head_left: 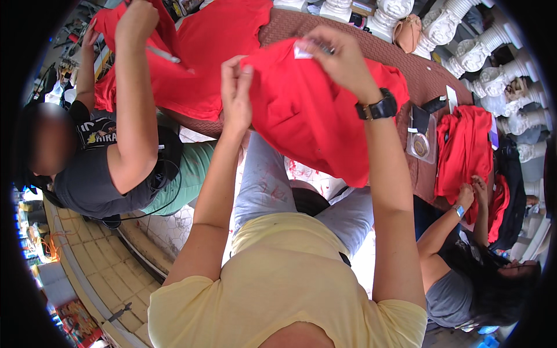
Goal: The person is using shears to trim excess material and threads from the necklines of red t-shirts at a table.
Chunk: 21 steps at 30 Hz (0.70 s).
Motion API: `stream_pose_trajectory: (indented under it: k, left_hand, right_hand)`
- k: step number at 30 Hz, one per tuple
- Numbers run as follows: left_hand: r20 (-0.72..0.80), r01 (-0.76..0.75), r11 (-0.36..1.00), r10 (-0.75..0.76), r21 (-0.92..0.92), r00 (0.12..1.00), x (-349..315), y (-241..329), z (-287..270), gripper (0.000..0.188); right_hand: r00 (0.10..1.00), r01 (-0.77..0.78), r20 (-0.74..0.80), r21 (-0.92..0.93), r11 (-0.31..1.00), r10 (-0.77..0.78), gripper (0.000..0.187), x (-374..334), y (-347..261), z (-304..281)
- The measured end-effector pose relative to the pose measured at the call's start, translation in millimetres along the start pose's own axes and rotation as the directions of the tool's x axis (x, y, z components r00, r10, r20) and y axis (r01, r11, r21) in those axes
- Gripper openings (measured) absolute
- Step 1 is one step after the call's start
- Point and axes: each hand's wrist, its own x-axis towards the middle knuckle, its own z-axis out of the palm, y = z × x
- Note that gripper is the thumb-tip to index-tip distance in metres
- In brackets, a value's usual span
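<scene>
A red garment (301,104) hangs in front of me, its upper part raised and its lower folds falling over my lap and the table edge. My left hand (237,95) pinches the garment's left edge, fingers pointing up. Near its top, a white tag (301,50) shows against the red cloth. My right hand (342,61), with a dark watch on the wrist, is closed beside that tag. A small dark, shiny tool (321,46) shows between its fingers; blur hides its exact kind.
A brown textured cloth covers the table (429,69). White ornate columns (447,26) line its far side. At left a co-worker (116,156) handles a red garment (203,52); at right another person (464,261) touches red cloth (461,151). A clear plastic box (422,139) lies between us.
</scene>
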Motion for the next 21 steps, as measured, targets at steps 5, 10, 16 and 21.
stream_pose_trajectory:
  k: [5, 10, 16, 21]
  left_hand:
    - [0.446, 0.009, 0.858, -0.276, 0.513, 0.852, -23.4, -36.3, 0.4, 0.047]
    - [0.557, 0.179, 0.912, -0.371, 0.368, 0.743, -49.9, -35.4, 27.3, 0.064]
    - [0.450, -0.279, 0.770, -0.013, 0.575, 0.893, -14.8, -17.9, 49.3, 0.026]
    - [-0.019, -0.094, 0.991, 0.092, -0.090, 0.996, 98.3, 62.6, 19.9, 0.016]
  right_hand:
    - [0.959, 0.043, -0.285, 0.104, 0.994, -0.012, 0.017, 11.7, -18.6, -53.5]
    - [0.894, 0.205, -0.425, 0.113, 0.972, -0.139, 0.016, 17.8, -32.4, -95.7]
    - [0.805, -0.013, -0.591, 0.067, 0.998, 0.050, 0.014, 7.3, -60.0, -140.5]
    - [0.653, 0.341, -0.745, 0.125, 0.932, -0.139, 0.014, -60.5, -127.2, -187.6]
